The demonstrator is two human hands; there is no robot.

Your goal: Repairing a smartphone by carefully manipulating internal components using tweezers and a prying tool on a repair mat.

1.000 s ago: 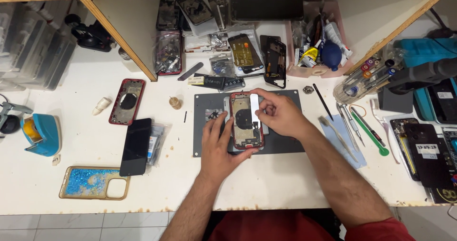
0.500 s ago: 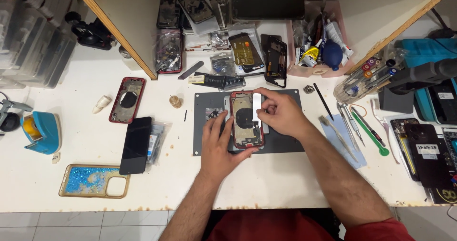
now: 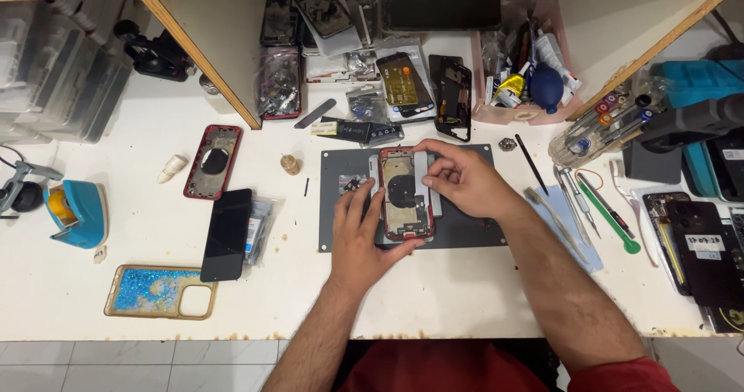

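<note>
On grey mat (image 3: 465, 233): left hand (image 3: 364, 233) steadies red phone frame (image 3: 404, 197); right hand (image 3: 461, 179) pinches upper right edge.

white workbench (image 3: 465, 299), dark work mat (image 3: 465, 233), glitter phone case (image 3: 159, 291), black phone (image 3: 227, 234), green tool (image 3: 608, 215)

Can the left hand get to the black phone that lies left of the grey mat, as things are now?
Probably yes. The left hand rests on the opened red phone on the grey mat; the black phone lies to its left on the white table, and only bare tabletop shows between them.
</note>
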